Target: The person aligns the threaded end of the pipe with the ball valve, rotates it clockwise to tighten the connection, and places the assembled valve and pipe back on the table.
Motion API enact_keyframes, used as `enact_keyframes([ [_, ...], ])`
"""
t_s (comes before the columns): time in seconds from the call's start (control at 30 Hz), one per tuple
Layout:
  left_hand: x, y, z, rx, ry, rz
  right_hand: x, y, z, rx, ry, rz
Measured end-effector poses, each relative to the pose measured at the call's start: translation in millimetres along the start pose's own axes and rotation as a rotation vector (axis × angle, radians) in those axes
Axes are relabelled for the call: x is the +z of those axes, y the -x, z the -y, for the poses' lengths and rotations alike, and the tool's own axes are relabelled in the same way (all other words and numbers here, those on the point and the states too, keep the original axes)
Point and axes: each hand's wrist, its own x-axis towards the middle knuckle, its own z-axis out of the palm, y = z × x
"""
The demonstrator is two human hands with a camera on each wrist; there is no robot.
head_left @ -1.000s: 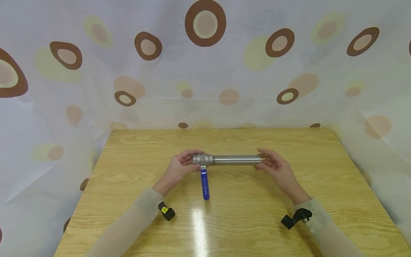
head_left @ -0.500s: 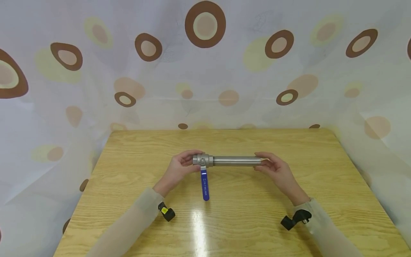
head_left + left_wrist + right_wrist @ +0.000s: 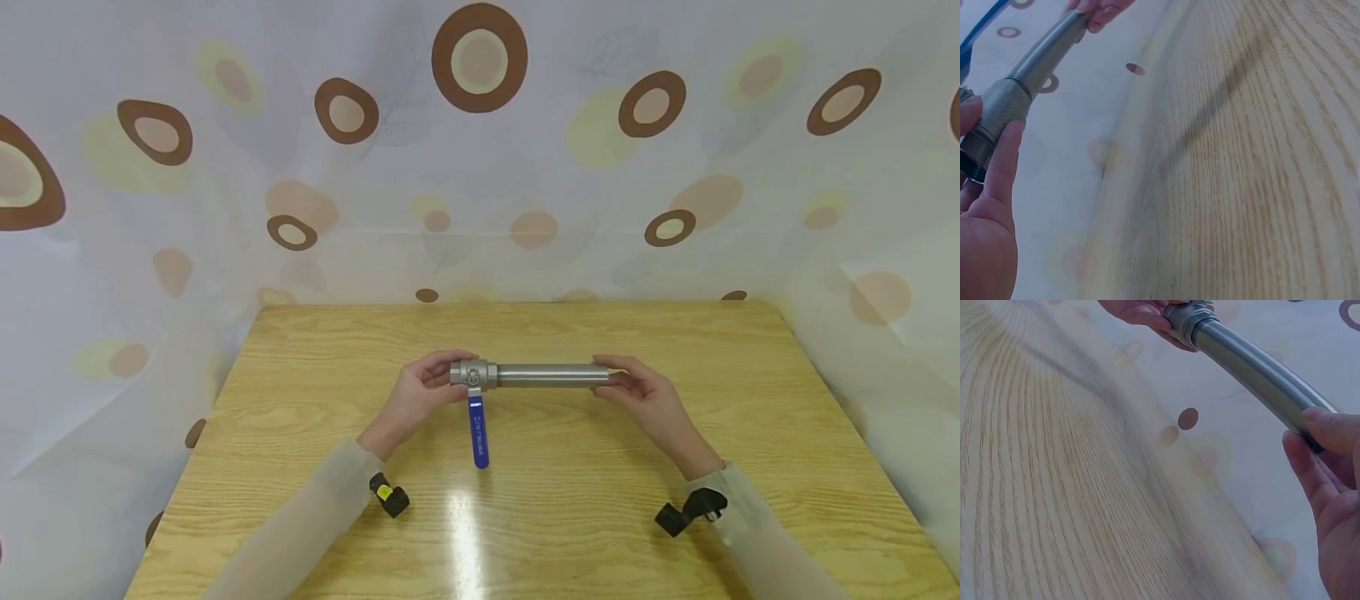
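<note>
A metal ball valve (image 3: 474, 374) with a blue lever handle (image 3: 478, 429) is joined to a straight steel pipe (image 3: 551, 376). My left hand (image 3: 420, 392) grips the valve body between thumb and fingers, and the lever points toward me. At the pipe's far right end, my right hand (image 3: 652, 400) pinches it between thumb and fingers. Both wrist views show the pipe held up off the table. The valve's open outer end (image 3: 974, 164) shows in the left wrist view; the joint between valve and pipe (image 3: 1200, 328) appears in the right wrist view.
Beneath the hands lies a wood-grain table (image 3: 570, 517). A pale curtain (image 3: 495, 167) with brown and yellow spots stands behind it and along both sides. Each sleeve carries a small black wrist device (image 3: 390, 496).
My right hand's fingers have shifted slightly toward me at the pipe's end and settled around it. The left hand and valve have hardly moved.
</note>
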Motion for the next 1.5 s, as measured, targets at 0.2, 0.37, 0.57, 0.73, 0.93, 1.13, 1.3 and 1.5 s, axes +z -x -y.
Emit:
enact_keyframes([
  [0.2,0.2,-0.6,0.6,0.005,-0.014,-0.012,0.6,0.4,1.4,0.008,0.03,-0.01],
  [0.37,0.4,-0.2,0.9,0.008,0.003,-0.006,0.2,-0.1,-0.1,0.005,-0.014,0.01],
  [0.57,1.1,-0.2,1.3,0.003,0.024,-0.01,0.6,-0.3,1.8,0.029,0.063,-0.02],
  [0.73,1.0,-0.3,1.8,-0.002,0.025,-0.014,1.1,-0.3,2.3,0.024,0.039,-0.02],
  [0.93,1.0,-0.3,1.6,-0.001,0.014,-0.016,1.5,-0.3,1.9,0.024,0.052,-0.015],
  [1.13,1.5,-0.9,0.6,-0.002,0.018,-0.016,2.2,-0.4,3.5,0.027,-0.012,-0.009],
  [1.3,1.6,-0.8,0.3,-0.002,0.015,-0.02,1.7,0.2,3.1,0.021,-0.047,0.01],
  [1.5,1.8,-1.3,0.5,-0.003,0.024,-0.013,0.7,0.5,3.7,0.016,0.044,-0.026],
])
